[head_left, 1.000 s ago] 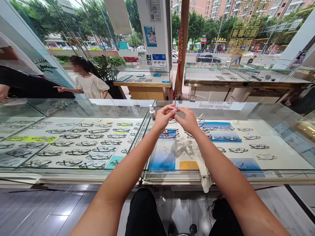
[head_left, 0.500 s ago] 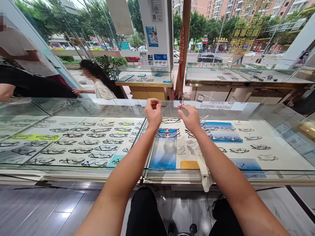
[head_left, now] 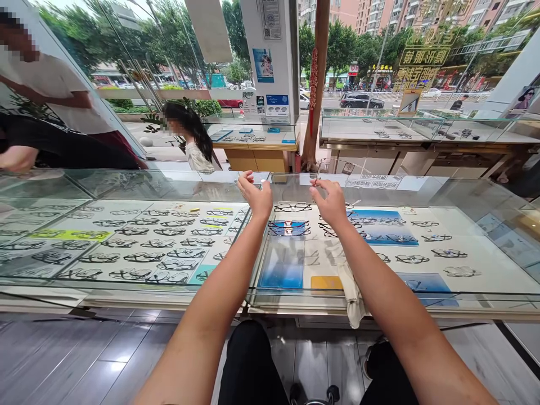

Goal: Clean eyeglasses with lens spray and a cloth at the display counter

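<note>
My right hand point(head_left: 331, 199) is raised above the glass counter, thumb and fingertips closed on a pair of thin-framed eyeglasses point(head_left: 320, 167). The slender frame is hard to make out against the bright background. To its left my left hand point(head_left: 258, 196) hovers over the glass, fingers apart and holding nothing. A pale cleaning cloth point(head_left: 353, 306) hangs over the counter's front edge below my right forearm. Beneath the glass near my hands lie dark-framed glasses point(head_left: 292, 208) and more pairs on a blue display board point(head_left: 280, 275).
The glass display counter point(head_left: 236, 293) spans the view, with rows of eyeglasses on both sides. A yellow-orange flat item point(head_left: 325, 283) lies by the cloth. Beyond stand further display cases point(head_left: 257, 147), a wooden post point(head_left: 313, 112) and windows. Several people are at the left.
My left hand has opened from a pinch and drawn slightly left. My right hand keeps the eyeglasses in nearly the same place. The view has shifted slightly; people at left have moved.
</note>
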Demonstrator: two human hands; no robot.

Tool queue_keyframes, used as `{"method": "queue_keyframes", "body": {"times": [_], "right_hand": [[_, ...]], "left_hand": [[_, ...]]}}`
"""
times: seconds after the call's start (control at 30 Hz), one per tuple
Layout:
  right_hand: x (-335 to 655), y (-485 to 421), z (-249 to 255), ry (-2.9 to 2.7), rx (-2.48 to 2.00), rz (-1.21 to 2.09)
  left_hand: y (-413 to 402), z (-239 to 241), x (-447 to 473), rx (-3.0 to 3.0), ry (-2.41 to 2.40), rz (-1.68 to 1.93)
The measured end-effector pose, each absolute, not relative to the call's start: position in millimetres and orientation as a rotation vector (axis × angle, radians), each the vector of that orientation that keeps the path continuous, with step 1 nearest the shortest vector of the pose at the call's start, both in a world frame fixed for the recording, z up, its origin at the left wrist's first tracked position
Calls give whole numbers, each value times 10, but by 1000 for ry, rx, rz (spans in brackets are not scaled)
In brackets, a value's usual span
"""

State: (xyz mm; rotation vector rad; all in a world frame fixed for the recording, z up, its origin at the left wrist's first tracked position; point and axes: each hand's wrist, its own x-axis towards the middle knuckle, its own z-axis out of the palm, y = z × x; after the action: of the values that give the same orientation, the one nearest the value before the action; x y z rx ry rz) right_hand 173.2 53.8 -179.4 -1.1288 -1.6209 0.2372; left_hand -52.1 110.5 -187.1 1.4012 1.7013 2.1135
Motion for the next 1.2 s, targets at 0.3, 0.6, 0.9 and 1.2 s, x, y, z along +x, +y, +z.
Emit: {"method": "queue_keyframes", "body": {"times": [0.3, 0.6, 0.9, 1.2], "right_hand": [[1748, 552, -1793, -1606, -1131, 246], [1751, 558, -1771, -1577, -1094, 319], [1736, 556, -1756, -1631, -1004, 446], [1714, 518, -1670, -1643, -787, 849]], "left_hand": [[1345, -2223, -609, 1278, 1692, 1569], [1117, -1812, -409, 1209, 1081, 1526], [717, -1513, -399, 1311, 712, 984], [755, -1556, -201, 1358, 780, 1236]]}}
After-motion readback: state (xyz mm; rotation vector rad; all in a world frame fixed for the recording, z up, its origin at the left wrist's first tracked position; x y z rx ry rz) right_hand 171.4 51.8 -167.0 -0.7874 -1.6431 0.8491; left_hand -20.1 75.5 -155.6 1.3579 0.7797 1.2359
